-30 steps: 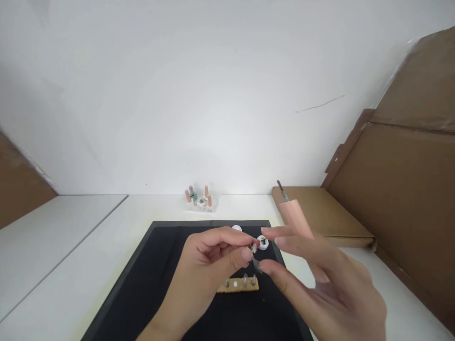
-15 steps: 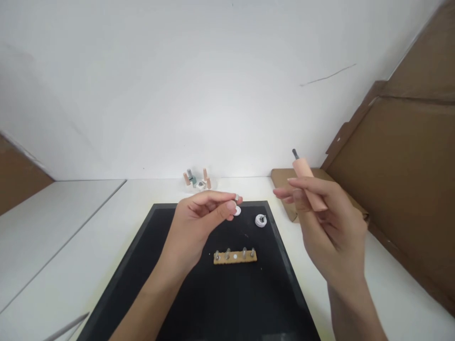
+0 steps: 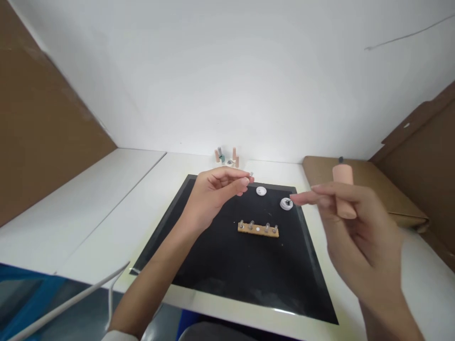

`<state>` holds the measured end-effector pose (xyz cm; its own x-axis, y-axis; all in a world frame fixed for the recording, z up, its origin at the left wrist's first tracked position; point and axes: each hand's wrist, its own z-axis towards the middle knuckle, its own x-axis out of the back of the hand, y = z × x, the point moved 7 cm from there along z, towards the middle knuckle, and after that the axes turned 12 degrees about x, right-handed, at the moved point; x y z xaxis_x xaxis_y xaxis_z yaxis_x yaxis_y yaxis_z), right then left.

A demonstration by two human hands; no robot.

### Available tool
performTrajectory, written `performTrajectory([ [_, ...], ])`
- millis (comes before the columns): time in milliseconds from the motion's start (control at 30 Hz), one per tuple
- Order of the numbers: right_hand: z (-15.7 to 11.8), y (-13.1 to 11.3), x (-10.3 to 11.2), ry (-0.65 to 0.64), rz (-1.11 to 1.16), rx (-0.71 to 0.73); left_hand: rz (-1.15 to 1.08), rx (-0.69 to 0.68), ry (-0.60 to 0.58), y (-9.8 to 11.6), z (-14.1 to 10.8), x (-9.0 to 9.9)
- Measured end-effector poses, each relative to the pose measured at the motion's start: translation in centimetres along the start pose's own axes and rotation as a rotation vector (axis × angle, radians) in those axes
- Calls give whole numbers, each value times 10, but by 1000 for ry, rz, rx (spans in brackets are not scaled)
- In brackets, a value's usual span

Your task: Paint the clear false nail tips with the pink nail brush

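Note:
My left hand [image 3: 209,199] is closed in a pinch over the black mat [image 3: 220,270]. Between thumb and fingertips it has a small clear nail tip [image 3: 251,174], mostly hidden. My right hand [image 3: 366,241] grips the peach cap of a nail polish brush [image 3: 343,176]. Its dark bristle end points up and away from me, and the index finger is stretched to the left. Below and between the hands lies a tan strip [image 3: 262,231] with several clear nail tips standing on it and a bare white dot in the middle.
A small white dish [image 3: 261,191] and a round white holder [image 3: 286,204] with dark bits sit at the mat's far side. Several nail polish bottles [image 3: 234,153] stand by the wall. A cardboard box [image 3: 391,189] is at right; a white cable [image 3: 71,300] hangs front left.
The camera view has swung, so the table's front edge now shows. My right hand has turned the brush more upright. My left hand keeps its pinch.

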<state>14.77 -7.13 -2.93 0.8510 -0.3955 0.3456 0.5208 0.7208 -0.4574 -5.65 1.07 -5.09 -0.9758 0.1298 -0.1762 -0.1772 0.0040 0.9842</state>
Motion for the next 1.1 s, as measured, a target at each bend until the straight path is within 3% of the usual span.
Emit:
performTrajectory([
  [67,-21,-10,-17,-39,-25,-32,-6,-2,24,-1,-11,14],
  [133,-49,-28,-49,-201,-21,-13,-15,-8,48,1,-21,27],
  [300,-131,-72,-132,-408,45,33,-13,-5,84,3,-42,54],
  [400,-168,-92,-173,-485,69,73,-2,10,96,2,-51,67],
  [533,-197,-107,-210,-544,60,122,3,22,104,1,-62,83],
  [667,-210,-114,-228,-543,19,158,-7,28,105,0,-67,95],
  [867,-208,-124,-236,-457,-15,211,-33,48,108,-2,-68,105],
  [1000,-198,-134,-233,-380,-15,241,-40,67,98,-3,-69,107],
  [1100,-178,-139,-217,-318,4,262,-42,73,91,-1,-70,107],
])
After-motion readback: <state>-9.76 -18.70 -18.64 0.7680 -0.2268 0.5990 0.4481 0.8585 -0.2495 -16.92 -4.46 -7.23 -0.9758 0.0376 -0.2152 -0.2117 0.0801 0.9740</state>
